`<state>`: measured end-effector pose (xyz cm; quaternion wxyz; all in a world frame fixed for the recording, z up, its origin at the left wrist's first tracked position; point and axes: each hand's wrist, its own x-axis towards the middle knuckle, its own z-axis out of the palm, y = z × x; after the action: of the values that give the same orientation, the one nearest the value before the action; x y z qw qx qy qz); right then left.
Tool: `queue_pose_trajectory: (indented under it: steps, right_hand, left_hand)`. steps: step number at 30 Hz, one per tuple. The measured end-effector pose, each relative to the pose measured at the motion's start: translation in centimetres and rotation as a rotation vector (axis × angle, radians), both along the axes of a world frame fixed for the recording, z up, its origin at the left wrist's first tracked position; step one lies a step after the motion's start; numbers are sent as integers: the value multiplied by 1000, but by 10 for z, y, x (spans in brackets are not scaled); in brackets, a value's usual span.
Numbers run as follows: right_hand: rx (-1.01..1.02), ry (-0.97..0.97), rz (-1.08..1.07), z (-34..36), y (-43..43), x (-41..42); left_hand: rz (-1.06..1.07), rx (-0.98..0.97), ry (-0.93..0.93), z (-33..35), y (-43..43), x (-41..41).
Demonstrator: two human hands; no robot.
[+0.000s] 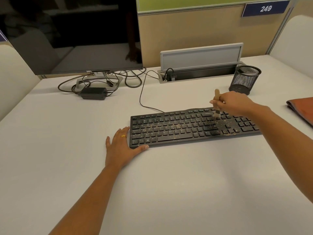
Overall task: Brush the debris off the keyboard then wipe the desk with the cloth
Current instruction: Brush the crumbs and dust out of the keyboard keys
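A black keyboard (177,129) lies on the white desk (152,175), speckled with brownish debris (210,123) over its middle and right keys. My right hand (235,103) grips a small wooden-handled brush (217,94) held upright, its pale bristles touching the upper right keys. My left hand (122,146) rests flat on the desk against the keyboard's left end, thumb along its front edge. A folded orange-brown cloth (303,109) lies at the desk's right edge.
A dark Dell monitor (72,34) stands back left with tangled cables and a black power adapter (94,93) below it. A raised cable-box lid (201,55) and a black mesh pen cup (244,79) sit behind the keyboard. Partition walls close off the back.
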<state>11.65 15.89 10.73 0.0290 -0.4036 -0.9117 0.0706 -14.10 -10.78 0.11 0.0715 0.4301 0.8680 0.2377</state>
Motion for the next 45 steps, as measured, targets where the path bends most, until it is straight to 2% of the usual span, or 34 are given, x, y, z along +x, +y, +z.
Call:
queue_pose_trajectory:
  steps: [2,6,9,12,14,18,20,22,24,26,32,36,42,45]
  right_hand:
    - [63,73,-5,0,-4,-4]
    - [-99,308,-18,-10,-11,-15]
    - [-89,232,-37,-18,-10,-15]
    - [67,149,-66,-17,-5,-11]
    - [108,201,-97,-17,-2,-9]
    - [-85,405,-157,-21,-4,-12]
    - [-64,339,-175,-21,-7,-13]
    - [63,278,-187,-18,-7,-14]
    - [134,305,-197,-14,-8,-15]
    - [130,335,-216,-16,-8,-16]
    - [66,253,-269,-23,-6,-14]
    - [54,355,-314,-19,-8,-13]
    - [-2,293,-288,-22,-11,-14]
    - [0,357,-294,-20,-13,-14]
  left_hand:
    - [-2,0,0,0,0,0]
    - [-1,5,-5,0,0,0]
    - [-3,2,-13,0,0,0]
    - [0,0,-8,1,0,1]
    - [-2,0,-11,1,0,0]
    - [-2,-6,-4,0,0,0]
    - [2,-9,-4,-1,0,0]
    - [1,-9,-10,-1,0,-1]
    - [0,-6,-9,-1,0,-1]
    - [2,-2,-6,-1,0,-1]
    - [1,-9,-3,-1,1,-1]
    - [1,-6,-10,-1,0,0]
    - [3,-6,-11,-1,0,0]
    - [3,-9,-7,0,0,0]
